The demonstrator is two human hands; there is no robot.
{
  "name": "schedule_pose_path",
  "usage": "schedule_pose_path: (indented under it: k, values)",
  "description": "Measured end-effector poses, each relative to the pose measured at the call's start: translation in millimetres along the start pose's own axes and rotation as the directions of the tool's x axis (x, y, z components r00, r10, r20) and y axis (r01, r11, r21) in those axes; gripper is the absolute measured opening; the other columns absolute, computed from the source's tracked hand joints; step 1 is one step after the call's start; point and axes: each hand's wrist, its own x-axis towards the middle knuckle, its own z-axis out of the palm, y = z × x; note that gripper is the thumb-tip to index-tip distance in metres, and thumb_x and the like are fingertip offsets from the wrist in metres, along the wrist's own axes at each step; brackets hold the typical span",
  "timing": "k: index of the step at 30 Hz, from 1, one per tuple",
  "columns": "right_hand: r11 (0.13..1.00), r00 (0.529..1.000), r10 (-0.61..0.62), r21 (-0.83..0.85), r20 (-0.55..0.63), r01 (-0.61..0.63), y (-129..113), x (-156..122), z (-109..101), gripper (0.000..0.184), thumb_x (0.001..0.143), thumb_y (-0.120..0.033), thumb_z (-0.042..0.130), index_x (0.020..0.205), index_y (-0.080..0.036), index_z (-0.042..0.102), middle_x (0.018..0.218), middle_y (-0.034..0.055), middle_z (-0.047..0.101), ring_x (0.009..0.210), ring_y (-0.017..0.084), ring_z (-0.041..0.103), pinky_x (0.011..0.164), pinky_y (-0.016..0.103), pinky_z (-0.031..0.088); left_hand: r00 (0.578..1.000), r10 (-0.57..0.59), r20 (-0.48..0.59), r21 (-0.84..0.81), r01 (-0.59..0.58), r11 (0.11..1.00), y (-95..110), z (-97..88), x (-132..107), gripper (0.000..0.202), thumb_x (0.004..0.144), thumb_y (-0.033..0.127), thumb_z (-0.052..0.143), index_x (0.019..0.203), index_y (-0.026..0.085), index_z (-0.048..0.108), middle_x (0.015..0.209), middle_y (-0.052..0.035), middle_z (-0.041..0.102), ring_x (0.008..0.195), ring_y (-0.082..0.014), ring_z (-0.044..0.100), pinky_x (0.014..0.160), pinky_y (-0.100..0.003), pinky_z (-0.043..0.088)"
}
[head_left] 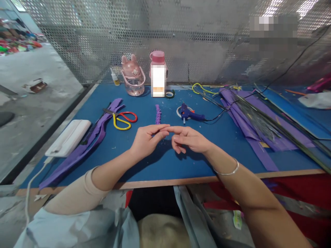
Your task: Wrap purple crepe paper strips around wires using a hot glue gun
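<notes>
My left hand (148,137) and my right hand (191,138) meet at their fingertips above the near middle of the blue table. The left thumb and fingers close in a pinch around the tip of my right index finger; anything small between them is hidden. On the right hand the index finger is stretched out, while the other fingers curl loosely with nothing in them. Just beyond the hands lies a short purple frilled strip (158,114). A blue glue gun (192,113) rests on a white roll to its right. Scissors (124,119) with red and yellow handles lie to the left.
Purple strips (99,132) and a white power bank (68,137) with a cable lie left. Purple sheets (238,113) and long stems cover the right. Behind stand a pink bottle (133,77), a second pink-lidded bottle (157,57), a bright phone screen (158,77) and green tape (170,94).
</notes>
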Motion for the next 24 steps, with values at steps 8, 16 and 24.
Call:
schedule_pose_path:
  k: [8, 16, 24]
  values:
    - [0.999, 0.998, -0.044, -0.028, 0.043, 0.045, 6, 1, 25, 0.084, 0.088, -0.026, 0.059, 0.155, -0.021, 0.008, 0.068, -0.0042, 0.065, 0.044, 0.006, 0.048, 0.042, 0.017, 0.037, 0.972, -0.133, -0.195, -0.183, 0.098, 0.978, 6, 4.3, 1, 0.030, 0.084, 0.043, 0.063, 0.094, 0.018, 0.075, 0.081, -0.0049, 0.075, 0.073, -0.0147, 0.068, 0.073, -0.026, 0.055]
    - [0.919, 0.987, -0.126, -0.362, 0.103, 0.155, 10, -2, 39, 0.072, 0.092, -0.012, 0.046, 0.155, -0.027, 0.015, 0.081, -0.0018, 0.068, 0.056, 0.006, 0.056, 0.056, 0.019, 0.048, 0.860, -0.450, -0.239, -0.463, 0.307, 0.832, -16, -14.6, 25, 0.044, 0.077, 0.059, 0.066, 0.073, 0.016, 0.065, 0.044, 0.0039, 0.054, 0.035, -0.0067, 0.047, 0.037, -0.017, 0.036]
    - [0.983, 0.989, -0.143, -0.120, -0.040, 0.138, 16, 4, 23, 0.070, 0.091, -0.024, 0.056, 0.152, -0.025, 0.022, 0.078, -0.0025, 0.064, 0.055, 0.007, 0.054, 0.055, 0.020, 0.049, 0.921, -0.389, 0.021, -0.597, 0.324, 0.734, -17, -13.5, 19, 0.041, 0.077, 0.052, 0.070, 0.100, 0.018, 0.069, 0.062, 0.0038, 0.060, 0.045, -0.0053, 0.049, 0.042, -0.017, 0.042]
